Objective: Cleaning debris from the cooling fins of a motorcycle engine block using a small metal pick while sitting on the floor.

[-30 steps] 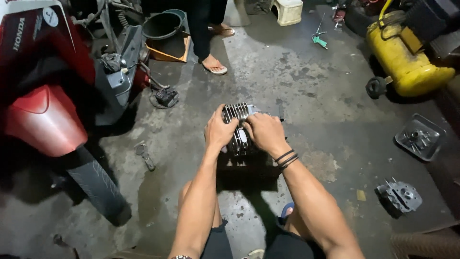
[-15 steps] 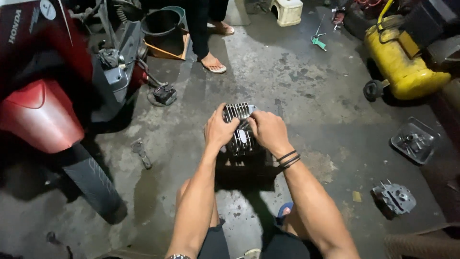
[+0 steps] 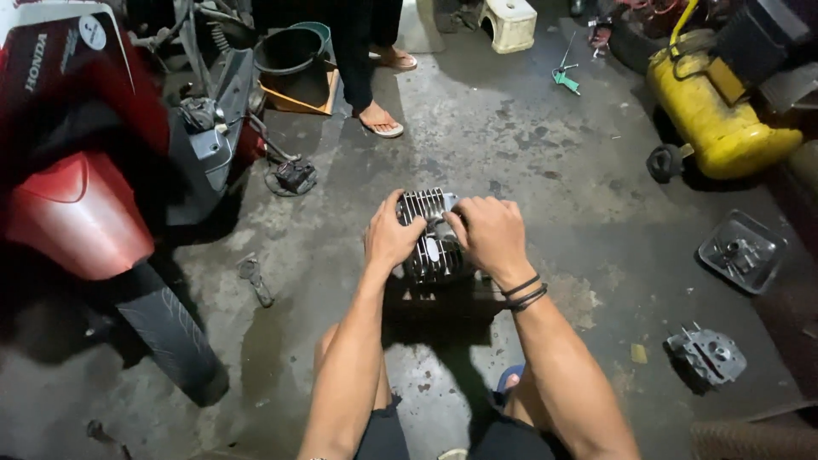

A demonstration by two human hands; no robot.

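Both bare arms reach forward toward 12 o'clock, converging from the knees. The left hand (image 3: 390, 240) is cupped, fingers curled over, thumb at 1 o'clock. The right hand (image 3: 490, 237) lies palm down, knuckles raised, fingers pointing to 9 o'clock; dark bands (image 3: 524, 294) circle its wrist.

finned engine cylinder (image 3: 430, 238) | grey metal, rows of cooling fins, oval opening on near face | upright on a dark block on the concrete floor | centre of frame, gripped from both sides
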